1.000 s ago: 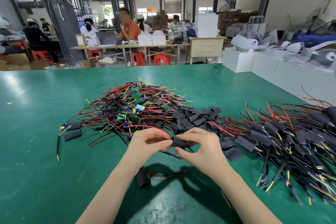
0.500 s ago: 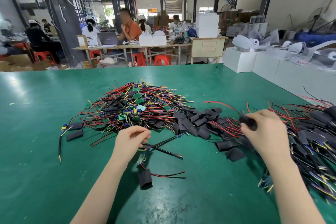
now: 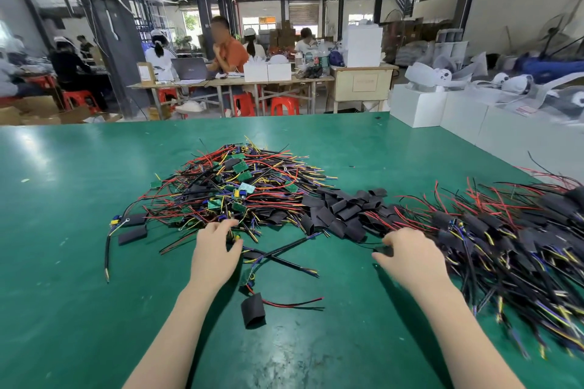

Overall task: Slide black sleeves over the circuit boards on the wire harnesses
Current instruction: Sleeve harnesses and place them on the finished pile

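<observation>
Reaching into the near edge of the bare harness pile (image 3: 230, 196), the left hand (image 3: 215, 249) curls its fingers among wires. The right hand (image 3: 407, 254) pinches a black sleeve (image 3: 384, 250) near the loose sleeves (image 3: 341, 215); no readable writing.

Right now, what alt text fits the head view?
Two bare hands reach across a green table: the left hand into a pile of unsleeved harnesses, the right hand toward loose black sleeves. Sleeved harnesses lie at right.
</observation>
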### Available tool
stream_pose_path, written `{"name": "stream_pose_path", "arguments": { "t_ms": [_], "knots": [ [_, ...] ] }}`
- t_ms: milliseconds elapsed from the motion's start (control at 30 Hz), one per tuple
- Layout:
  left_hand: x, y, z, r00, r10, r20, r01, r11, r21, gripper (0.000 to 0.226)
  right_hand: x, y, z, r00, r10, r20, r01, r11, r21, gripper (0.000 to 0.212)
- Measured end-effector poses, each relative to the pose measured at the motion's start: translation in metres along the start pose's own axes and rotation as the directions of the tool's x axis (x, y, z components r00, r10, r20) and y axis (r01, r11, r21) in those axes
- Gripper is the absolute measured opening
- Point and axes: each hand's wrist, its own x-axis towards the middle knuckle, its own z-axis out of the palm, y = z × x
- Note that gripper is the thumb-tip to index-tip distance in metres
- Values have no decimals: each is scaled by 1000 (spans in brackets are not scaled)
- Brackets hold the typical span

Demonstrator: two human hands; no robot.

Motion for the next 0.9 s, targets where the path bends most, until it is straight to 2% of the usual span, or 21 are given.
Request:
{"name": "stream_pose_path", "arguments": {
  "t_ms": [100,267,400,533,600,700,767,900],
  "knots": [
    [1,1,0,1000,8,15,-8,999,31,12,-1,-4,4,996,-71,50,71,997,9,27],
    [1,4,-4,996,-28,-87,26,999,-26,17,-2,-10,6,991,-128,46,124,988,89,30],
    [0,3,-7,978,-35,-206,29,999,-35,15,-1,-11,5,978,-183,100,166,974,157,32],
    [2,5,-8,980,-32,-198,12,995,-100,15,-1,-9,4,969,-227,95,210,964,162,26],
    [2,4,-10,975,-71,-208,62,997,-51,18,-1,-9,4,965,-244,92,225,957,183,24],
    [0,5,-16,928,-120,-353,170,979,116,13,-1,-9,5,955,-279,99,253,943,215,32],
    [0,10,-17,906,-59,-418,164,962,219,14,0,-10,6,952,-289,102,267,945,189,30],
    [2,24,-11,870,75,-487,114,931,347,41,0,-11,7,956,-282,77,267,950,160,13]
  ]
}}
